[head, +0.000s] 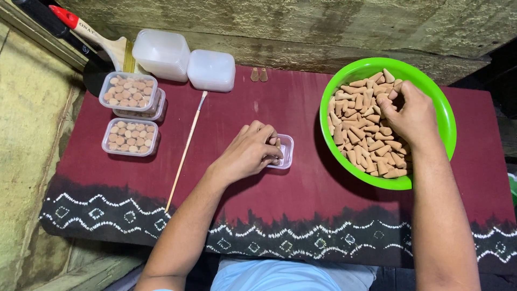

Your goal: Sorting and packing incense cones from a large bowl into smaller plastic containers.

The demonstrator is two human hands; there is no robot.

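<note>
The left hand point(249, 152) rests on a small clear plastic box point(284, 151) near the middle of the worktop point(323, 205), its fingers curled over the open top and pinching a brown cone point(278, 143) at the rim. How many cones already stand inside is hidden by the fingers. The right hand point(412, 116) is down in the green bowl point(444, 116), fingertips pressed together on one or two cones from the heap point(363, 134) of loose ones that fills it.

By the look of it, the step in hand is filling the small box: one hand sets a cone in place while the other gathers more. A next move would call for carrying the picked cones across from the bowl to the box and standing them side by side, without tipping those already set.

At the far left, three filled boxes point(129, 113) sit with their cones packed base up, two of them stacked. Behind them stand stacks of empty boxes point(186, 59) and a paintbrush point(94, 35) with a red handle. A thin stick point(186, 151) lies slantwise on the cloth, and two stray cones point(259, 75) stand near the back edge.

The worktop is covered by a dark red cloth with a black border patterned in white zigzags and diamonds. Rough, weathered wall runs behind and to the left.
</note>
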